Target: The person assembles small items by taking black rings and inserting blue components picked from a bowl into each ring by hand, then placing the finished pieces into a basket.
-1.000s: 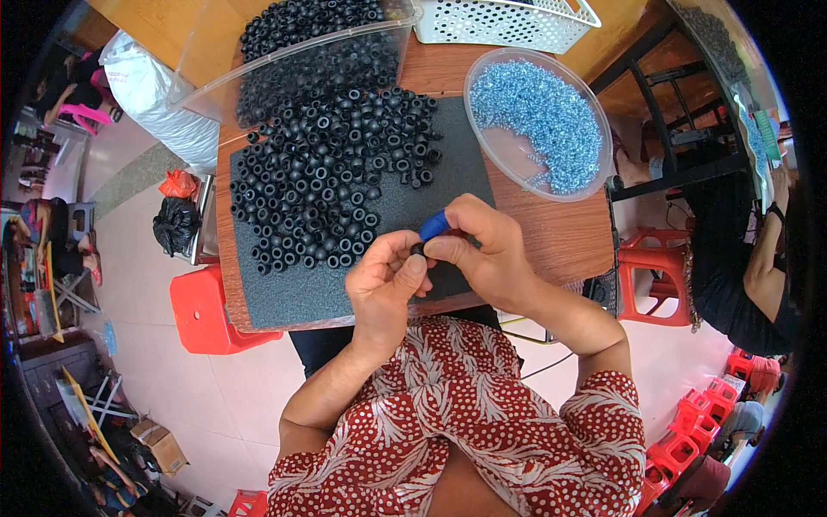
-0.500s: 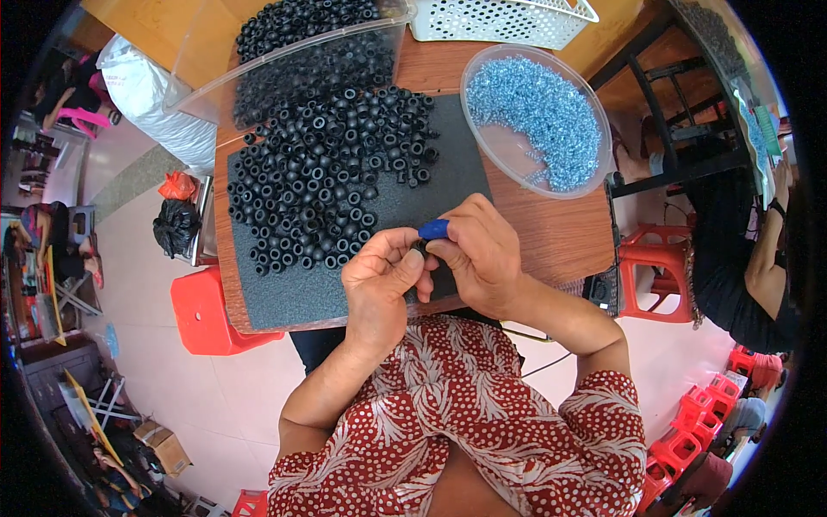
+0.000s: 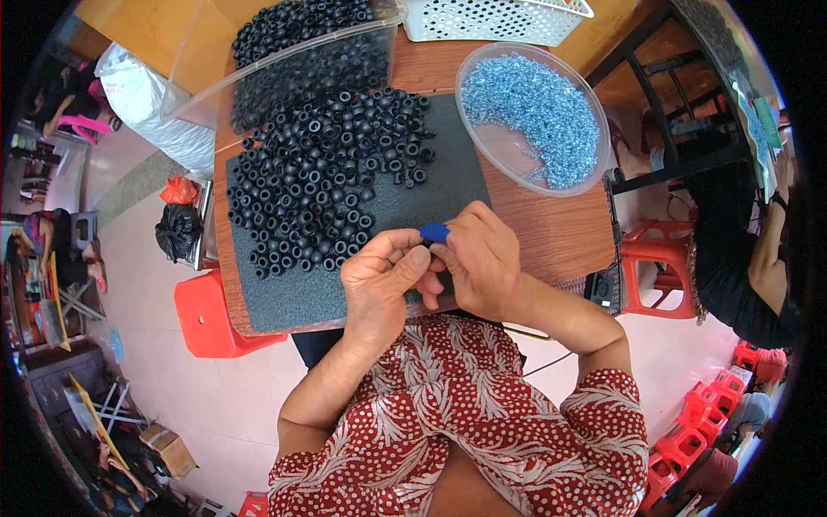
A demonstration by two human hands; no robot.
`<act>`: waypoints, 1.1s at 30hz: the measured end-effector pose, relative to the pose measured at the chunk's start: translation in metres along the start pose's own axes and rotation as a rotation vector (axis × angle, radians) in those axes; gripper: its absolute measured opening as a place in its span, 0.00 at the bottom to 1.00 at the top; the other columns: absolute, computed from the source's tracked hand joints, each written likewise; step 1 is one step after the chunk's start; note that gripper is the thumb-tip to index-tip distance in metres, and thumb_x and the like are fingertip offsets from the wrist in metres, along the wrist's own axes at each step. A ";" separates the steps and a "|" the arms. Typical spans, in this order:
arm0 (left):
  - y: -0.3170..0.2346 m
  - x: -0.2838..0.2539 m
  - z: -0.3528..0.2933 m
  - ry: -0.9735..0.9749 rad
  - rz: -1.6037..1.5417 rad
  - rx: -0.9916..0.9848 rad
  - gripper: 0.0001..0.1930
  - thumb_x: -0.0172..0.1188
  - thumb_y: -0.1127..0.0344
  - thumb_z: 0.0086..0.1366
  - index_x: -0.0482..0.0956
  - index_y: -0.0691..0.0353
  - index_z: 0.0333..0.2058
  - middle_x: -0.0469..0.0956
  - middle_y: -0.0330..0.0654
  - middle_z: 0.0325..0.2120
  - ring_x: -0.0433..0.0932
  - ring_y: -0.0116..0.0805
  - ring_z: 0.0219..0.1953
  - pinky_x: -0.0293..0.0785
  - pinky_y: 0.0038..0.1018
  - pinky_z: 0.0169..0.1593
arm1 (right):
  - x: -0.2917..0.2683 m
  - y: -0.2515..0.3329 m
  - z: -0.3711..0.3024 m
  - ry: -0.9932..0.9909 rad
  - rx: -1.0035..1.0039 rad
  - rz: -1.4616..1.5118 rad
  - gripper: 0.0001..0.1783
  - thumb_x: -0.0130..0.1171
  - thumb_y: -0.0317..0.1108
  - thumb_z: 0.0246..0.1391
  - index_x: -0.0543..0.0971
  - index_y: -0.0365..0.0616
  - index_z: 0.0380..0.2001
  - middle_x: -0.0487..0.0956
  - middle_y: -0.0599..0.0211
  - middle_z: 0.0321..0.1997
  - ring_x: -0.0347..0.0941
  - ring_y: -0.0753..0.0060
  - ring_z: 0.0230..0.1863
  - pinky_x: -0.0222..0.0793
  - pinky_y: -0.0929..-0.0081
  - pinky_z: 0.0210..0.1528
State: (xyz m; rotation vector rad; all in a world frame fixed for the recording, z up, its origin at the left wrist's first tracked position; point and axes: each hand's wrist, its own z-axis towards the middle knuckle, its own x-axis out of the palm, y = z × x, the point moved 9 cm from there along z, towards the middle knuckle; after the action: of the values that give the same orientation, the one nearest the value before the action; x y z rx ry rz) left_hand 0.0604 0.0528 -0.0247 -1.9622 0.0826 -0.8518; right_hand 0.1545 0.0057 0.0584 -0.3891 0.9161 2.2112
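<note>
Above the front edge of a dark grey mat [image 3: 293, 303], my two hands meet with their fingertips together. My left hand [image 3: 377, 280] is closed in a pinch on a small black ring-shaped part, of which only a dark sliver shows between the fingers. Something blue, like a finger cover [image 3: 435, 232], wraps the right index finger. My right hand [image 3: 484, 263] is closed too, its thumb and index finger pressed against the same spot; anything else in it is hidden. Beyond the hands, a heap of black hollow parts [image 3: 314, 172] is spread over the mat.
A round clear tub [image 3: 504, 159] with small shiny light-blue pieces [image 3: 543, 103] stands right of the mat. At the back are a clear bin [image 3: 185, 95] of black parts and a white perforated basket [image 3: 491, 24]. Red stools [image 3: 215, 314] flank the wooden table [image 3: 564, 233]; someone sits at right.
The fingers have closed further around the black part, which now shows less. The right hand's blue-covered index finger has tilted slightly. The heap looks the same.
</note>
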 end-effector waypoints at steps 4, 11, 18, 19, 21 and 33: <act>-0.001 0.002 -0.001 0.000 -0.042 -0.025 0.07 0.55 0.74 0.60 0.74 0.71 0.37 0.77 0.46 0.25 0.74 0.26 0.18 0.70 0.20 0.19 | 0.000 0.002 -0.004 0.027 0.001 0.048 0.16 0.57 0.18 0.25 0.71 0.32 0.27 0.68 0.57 0.22 0.63 0.58 0.22 0.61 0.67 0.23; 0.002 -0.006 0.001 -0.044 -0.051 -0.011 0.06 0.56 0.76 0.58 0.75 0.70 0.34 0.77 0.45 0.23 0.72 0.26 0.17 0.69 0.20 0.18 | -0.005 0.000 0.002 0.078 0.026 0.050 0.16 0.62 0.23 0.32 0.71 0.32 0.29 0.68 0.56 0.24 0.64 0.56 0.24 0.61 0.65 0.24; -0.007 -0.003 0.001 -0.092 0.024 0.029 0.04 0.56 0.76 0.58 0.75 0.70 0.32 0.77 0.41 0.22 0.72 0.24 0.19 0.70 0.18 0.23 | 0.012 -0.002 0.014 0.333 -0.008 -0.110 0.18 0.65 0.40 0.35 0.71 0.36 0.22 0.68 0.60 0.21 0.64 0.59 0.26 0.59 0.66 0.28; -0.007 -0.002 0.001 -0.095 0.059 0.023 0.04 0.56 0.76 0.58 0.76 0.70 0.32 0.77 0.41 0.22 0.73 0.24 0.20 0.70 0.19 0.25 | 0.018 -0.001 0.012 0.401 -0.048 -0.143 0.17 0.64 0.41 0.36 0.71 0.39 0.19 0.68 0.62 0.19 0.64 0.61 0.25 0.58 0.67 0.28; -0.007 -0.001 0.002 -0.085 0.067 0.024 0.04 0.57 0.76 0.58 0.76 0.71 0.32 0.77 0.41 0.22 0.73 0.24 0.20 0.70 0.19 0.25 | 0.019 0.001 0.012 0.397 -0.080 -0.177 0.16 0.64 0.40 0.35 0.69 0.41 0.17 0.67 0.62 0.18 0.63 0.62 0.25 0.58 0.67 0.27; 0.001 -0.001 0.003 -0.032 0.046 -0.068 0.06 0.57 0.73 0.59 0.76 0.71 0.31 0.77 0.45 0.21 0.74 0.28 0.19 0.71 0.21 0.24 | 0.026 0.005 0.004 0.394 -0.201 -0.244 0.15 0.60 0.38 0.36 0.67 0.42 0.13 0.64 0.64 0.12 0.62 0.64 0.17 0.57 0.68 0.20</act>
State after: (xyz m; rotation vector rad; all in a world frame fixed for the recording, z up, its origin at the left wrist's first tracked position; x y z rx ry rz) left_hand 0.0617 0.0553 -0.0266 -2.0289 0.1390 -0.7973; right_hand 0.1329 0.0188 0.0502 -1.0046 0.7942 2.0385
